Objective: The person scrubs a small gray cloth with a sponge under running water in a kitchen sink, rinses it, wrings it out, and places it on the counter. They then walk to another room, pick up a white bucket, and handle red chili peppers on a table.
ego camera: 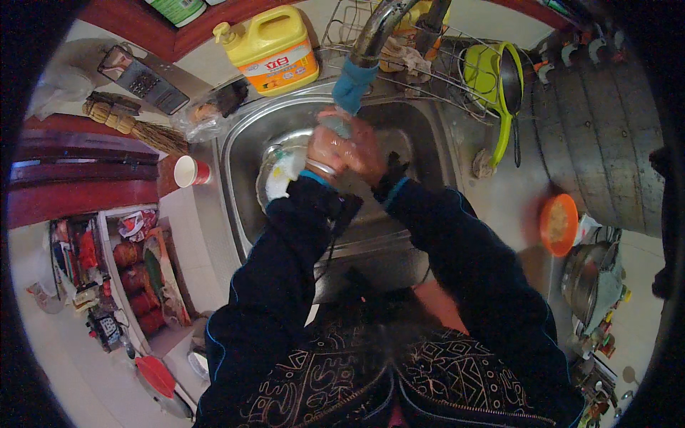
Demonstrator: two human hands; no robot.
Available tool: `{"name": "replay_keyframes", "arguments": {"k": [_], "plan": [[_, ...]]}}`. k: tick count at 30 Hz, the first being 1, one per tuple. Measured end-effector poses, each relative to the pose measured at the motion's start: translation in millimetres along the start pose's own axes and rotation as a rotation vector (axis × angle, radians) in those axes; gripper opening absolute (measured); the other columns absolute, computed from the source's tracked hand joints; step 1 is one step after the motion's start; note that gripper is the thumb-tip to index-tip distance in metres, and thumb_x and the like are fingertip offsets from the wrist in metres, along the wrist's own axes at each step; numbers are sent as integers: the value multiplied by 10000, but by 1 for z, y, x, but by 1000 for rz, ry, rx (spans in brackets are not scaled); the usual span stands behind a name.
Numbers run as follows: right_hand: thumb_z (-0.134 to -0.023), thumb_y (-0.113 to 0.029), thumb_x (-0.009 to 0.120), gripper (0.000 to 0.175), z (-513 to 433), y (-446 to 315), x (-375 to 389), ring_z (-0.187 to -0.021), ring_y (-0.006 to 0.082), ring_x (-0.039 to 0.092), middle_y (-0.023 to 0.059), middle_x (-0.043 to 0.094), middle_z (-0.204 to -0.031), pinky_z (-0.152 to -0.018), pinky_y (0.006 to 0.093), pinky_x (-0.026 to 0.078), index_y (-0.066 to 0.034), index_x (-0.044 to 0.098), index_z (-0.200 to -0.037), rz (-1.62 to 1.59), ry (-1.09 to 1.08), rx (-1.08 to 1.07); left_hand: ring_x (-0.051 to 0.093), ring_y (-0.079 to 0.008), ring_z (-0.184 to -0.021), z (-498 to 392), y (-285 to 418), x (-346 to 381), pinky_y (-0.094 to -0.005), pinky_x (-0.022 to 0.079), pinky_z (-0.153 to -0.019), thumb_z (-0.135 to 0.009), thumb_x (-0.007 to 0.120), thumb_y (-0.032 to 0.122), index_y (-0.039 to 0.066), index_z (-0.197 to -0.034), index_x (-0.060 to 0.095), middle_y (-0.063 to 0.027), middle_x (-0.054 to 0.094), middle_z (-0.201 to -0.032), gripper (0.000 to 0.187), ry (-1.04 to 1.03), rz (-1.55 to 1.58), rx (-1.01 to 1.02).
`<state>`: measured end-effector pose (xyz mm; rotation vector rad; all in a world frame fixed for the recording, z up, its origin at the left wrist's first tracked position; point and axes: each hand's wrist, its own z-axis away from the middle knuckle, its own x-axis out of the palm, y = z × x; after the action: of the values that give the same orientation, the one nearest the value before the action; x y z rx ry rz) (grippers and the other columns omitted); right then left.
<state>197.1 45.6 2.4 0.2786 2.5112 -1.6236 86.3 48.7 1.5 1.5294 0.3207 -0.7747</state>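
Over the stainless steel sink [374,214], my left hand [325,147] and my right hand [364,150] are pressed together, wet and shiny. A grey-green thing [336,126], too blurred to name, shows at the fingers; which hand grips it cannot be made out. Just above the hands hangs the faucet [369,40] with a blue cloth [354,83] wrapped round its spout. A metal bangle is on my left wrist. A glass bowl [266,166] with white, suds-like contents sits in the sink, left of my hands, partly behind my sleeve.
A yellow detergent jug [278,56] stands behind the sink, near a grater [142,80] and a straw brush [128,125]. At the left edge is a paper cup [190,172]. On the right are a wire rack [417,80], a green strainer [499,101] and an orange bowl [558,224].
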Motion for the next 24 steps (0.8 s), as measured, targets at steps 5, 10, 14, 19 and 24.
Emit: {"name": "replay_keyframes", "arguments": {"k": [5,10,14,19,24], "plan": [[-736,-307,692,446,-12,11,7,-946,274,600,121,638,-1003,-851,365,441,-76,590,-1104,2,276,178,554,-208,-994,4,17,18,-349,445,-891,-882,508,153,61,-1130,520,-52,591,-1072,265,-78,1749,-291],[-734,-301,670,515,-9,10,-3,-1074,307,508,158,544,-1139,-944,382,381,-36,523,-1150,38,-14,273,557,-228,-1003,-6,9,1,-380,445,-895,-908,498,234,73,-1145,527,-54,597,-1072,288,-102,1709,-260],[-753,-319,650,568,-16,11,-22,-1172,311,447,166,484,-1248,-1012,396,330,-29,476,-1210,650,-168,-231,561,-245,-1004,-10,3,-3,-402,459,-872,-917,485,244,102,-1128,538,-68,601,-1036,260,-315,1688,-473],[-827,-236,577,353,-11,6,-22,-1042,310,516,142,546,-1168,-927,385,377,-65,554,-1135,-32,-208,-29,582,-214,-918,-16,-10,-15,-346,486,-749,-892,502,251,112,-1072,547,-25,611,-946,232,-116,909,230],[-843,-189,568,256,3,-17,-7,-924,289,569,116,612,-1021,-801,366,447,-67,599,-1066,122,-114,-236,596,-244,-872,-15,-21,-12,-336,490,-740,-857,494,197,86,-1020,566,-69,613,-933,211,-46,55,286]]}}
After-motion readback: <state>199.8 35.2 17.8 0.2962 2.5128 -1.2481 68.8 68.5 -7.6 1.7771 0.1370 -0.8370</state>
